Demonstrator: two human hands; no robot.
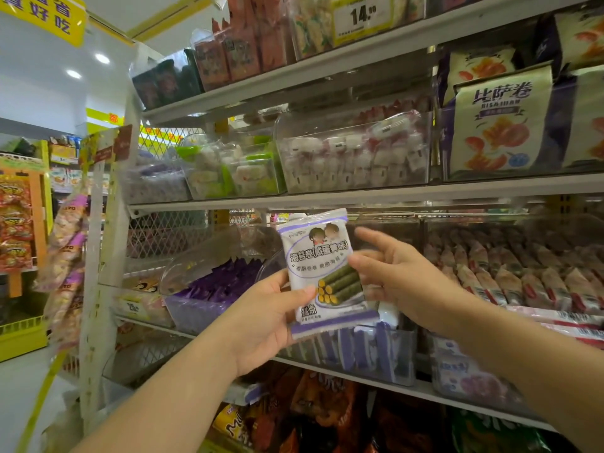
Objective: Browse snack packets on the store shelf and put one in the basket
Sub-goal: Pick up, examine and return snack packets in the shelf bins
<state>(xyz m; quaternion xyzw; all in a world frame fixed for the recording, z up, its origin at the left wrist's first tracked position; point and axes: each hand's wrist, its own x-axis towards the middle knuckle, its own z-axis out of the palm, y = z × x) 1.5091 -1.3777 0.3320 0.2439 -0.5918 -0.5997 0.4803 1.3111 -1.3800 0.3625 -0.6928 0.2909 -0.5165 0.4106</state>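
Observation:
A small white and purple snack packet (322, 273) with pictures of green rolls is held upright in front of the middle shelf. My left hand (268, 318) grips its lower left edge, thumb across the front. My right hand (389, 273) pinches the packet's right edge, with the index finger pointing up and left behind it. Below the packet, a clear bin (359, 354) holds several more packets of the same purple and white kind. No basket is in view.
Clear bins line the shelves: purple wrapped snacks (225, 282) to the left, pink and red packets (523, 276) to the right, white sweets (353, 158) above. Large pizza roll bags (500, 122) stand upper right. Chip bags (327, 416) fill the bottom shelf. An aisle opens at the left.

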